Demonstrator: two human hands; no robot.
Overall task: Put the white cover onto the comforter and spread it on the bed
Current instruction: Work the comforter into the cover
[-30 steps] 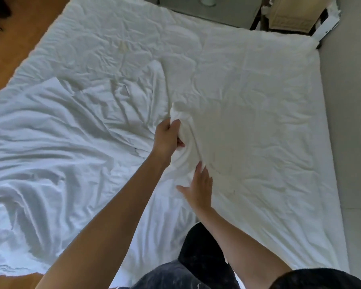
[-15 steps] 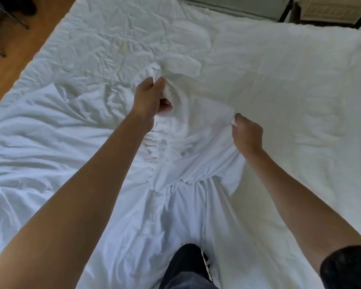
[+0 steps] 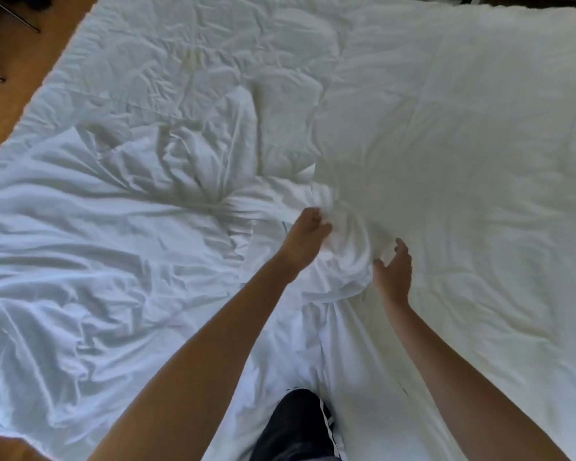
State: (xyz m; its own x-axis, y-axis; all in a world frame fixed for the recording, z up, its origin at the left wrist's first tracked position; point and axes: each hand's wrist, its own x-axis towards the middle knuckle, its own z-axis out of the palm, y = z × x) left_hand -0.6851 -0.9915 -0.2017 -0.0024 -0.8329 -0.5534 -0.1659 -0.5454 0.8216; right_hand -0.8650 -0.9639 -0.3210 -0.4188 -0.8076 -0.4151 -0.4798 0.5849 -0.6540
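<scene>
The white cover point(image 3: 107, 247) lies crumpled over the left half of the bed, its edge bunched in the middle. The cream comforter point(image 3: 463, 154) spreads flat over the right half. My left hand point(image 3: 308, 232) grips a bunched fold of the cover where it meets the comforter. Just to the right, my right hand point(image 3: 393, 271) is spread with its fingers loose, beside the bunched cloth and over the comforter; it holds nothing.
Wooden floor point(image 3: 0, 104) runs along the bed's left side, with dark thin metal legs point(image 3: 10, 18) at the top left. My dark trouser leg point(image 3: 296, 427) kneels on the bedding at the bottom centre.
Both hands came back down toward me. My right hand let go of the cover edge and opened. My left hand still grips the bunched cover.
</scene>
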